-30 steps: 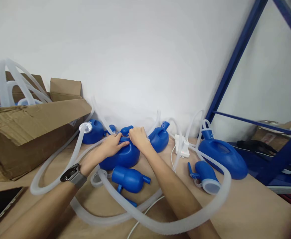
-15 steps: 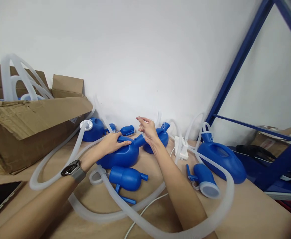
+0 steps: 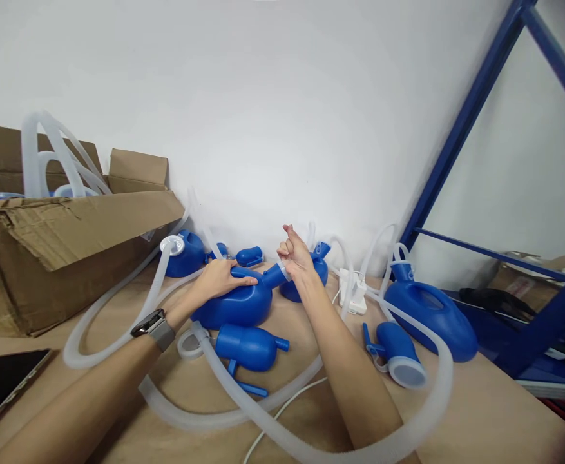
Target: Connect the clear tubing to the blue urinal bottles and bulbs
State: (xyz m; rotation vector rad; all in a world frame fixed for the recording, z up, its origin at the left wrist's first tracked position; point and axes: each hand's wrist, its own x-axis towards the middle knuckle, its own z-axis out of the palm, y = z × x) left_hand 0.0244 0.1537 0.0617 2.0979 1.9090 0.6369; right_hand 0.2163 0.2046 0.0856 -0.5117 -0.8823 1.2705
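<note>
A blue plastic bottle [image 3: 236, 306] with a slanted neck lies on the wooden table [image 3: 460, 412]. My left hand [image 3: 221, 278] presses flat on its top; a watch is on that wrist. My right hand [image 3: 296, 256] is closed around the bottle's neck opening, where a pale ring or tube end shows between the fingers. A smaller blue funnel piece [image 3: 247, 347] lies just in front of the bottle, with a translucent corrugated hose [image 3: 272, 425] looping around it.
More blue bottles lie at the wall [image 3: 185, 252] [image 3: 308, 274] and to the right [image 3: 431, 312], plus a blue cup piece [image 3: 398, 354]. A cardboard box [image 3: 55, 251] with hoses stands left. A phone [image 3: 2, 383] lies front left, a white power adapter [image 3: 352, 287] near the wall, a blue rack frame [image 3: 460, 116] right.
My right hand left the bottle's top, rose with fingers apart, then closed around the neck opening. The bottle's neck now points up to the right. My left hand stayed on the bottle.
</note>
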